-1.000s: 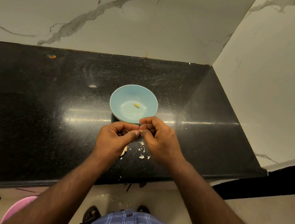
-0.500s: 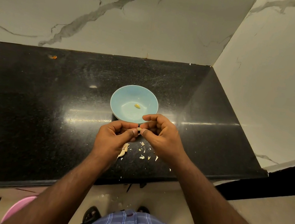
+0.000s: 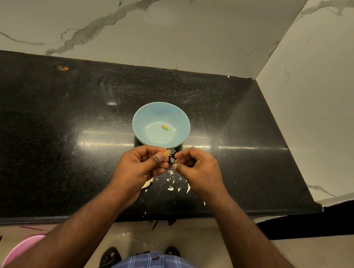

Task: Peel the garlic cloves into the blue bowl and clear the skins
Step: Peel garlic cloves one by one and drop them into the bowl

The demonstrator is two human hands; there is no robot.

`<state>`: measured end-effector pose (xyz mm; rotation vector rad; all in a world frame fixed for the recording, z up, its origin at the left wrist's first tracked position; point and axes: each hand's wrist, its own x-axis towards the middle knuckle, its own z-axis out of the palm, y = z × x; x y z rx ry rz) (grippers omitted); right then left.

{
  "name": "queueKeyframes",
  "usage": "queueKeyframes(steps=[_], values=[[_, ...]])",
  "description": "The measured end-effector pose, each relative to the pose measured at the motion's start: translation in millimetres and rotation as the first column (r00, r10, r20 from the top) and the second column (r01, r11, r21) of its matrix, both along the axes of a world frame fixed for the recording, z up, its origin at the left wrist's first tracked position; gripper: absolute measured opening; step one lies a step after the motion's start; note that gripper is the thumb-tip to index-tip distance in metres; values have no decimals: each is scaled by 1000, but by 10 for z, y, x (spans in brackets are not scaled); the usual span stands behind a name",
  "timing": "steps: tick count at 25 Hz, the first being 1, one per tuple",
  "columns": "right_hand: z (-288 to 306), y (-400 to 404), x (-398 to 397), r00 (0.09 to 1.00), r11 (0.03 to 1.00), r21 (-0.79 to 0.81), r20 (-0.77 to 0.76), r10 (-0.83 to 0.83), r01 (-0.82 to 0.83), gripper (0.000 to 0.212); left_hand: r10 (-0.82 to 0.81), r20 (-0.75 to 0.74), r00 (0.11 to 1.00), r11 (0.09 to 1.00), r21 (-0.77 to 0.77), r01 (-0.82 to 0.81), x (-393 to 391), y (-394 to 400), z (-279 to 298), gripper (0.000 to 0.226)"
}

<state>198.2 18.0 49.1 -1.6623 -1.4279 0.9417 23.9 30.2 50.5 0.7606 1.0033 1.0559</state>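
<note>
While the left hand (image 3: 144,165) pinches a small, light, slippery garlic clove (image 3: 167,153) near the blue bowl (image 3: 142,115), the right hand (image 3: 198,171) curls half-closed, contents indiscernible.

The single head-worn camera looked forward and steeply down from above, close enough that both forearms ran up from the bottom edge. The left hand (image 3: 142,165) and right hand (image 3: 200,171) sat near centre, the counter (image 3: 34,136) spreading beyond them.
</note>
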Motion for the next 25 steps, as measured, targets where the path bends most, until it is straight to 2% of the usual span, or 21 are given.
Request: queueKeyframes(steps=[4, 7, 9, 13, 18, 25], values=[[56, 11, 88, 999, 1000, 9, -36, 11, -11, 23, -12, -20, 1000, 999, -50, 11, -10, 10, -8, 10], [148, 30, 29, 981, 996, 71, -179, 70, -58, 39, -46, -25, 999, 997, -57, 45, -11, 28, -11, 12], [166, 16, -50, 975, 991, 121, -208, 83, -59, 45, -61, -11, 998, 996, -61, 60, -11, 31, -4, 16], [151, 15, -130, 968, 982, 187, -245, 50, -3, 41, -63, 1, 998, 995, -83, 63, -1, 22, 15, 13], [208, 7, -172, 907, 989, 148, -419, 41, 24, 43, -57, 16, 998, 991, -117, 58, 17, 2, 33, 14], [190, 29, -174, 899, 988, 154, -435, 37, 34, 44, -10, 96, 995, 982, -189, 29, 102, -52, 54, 12]])
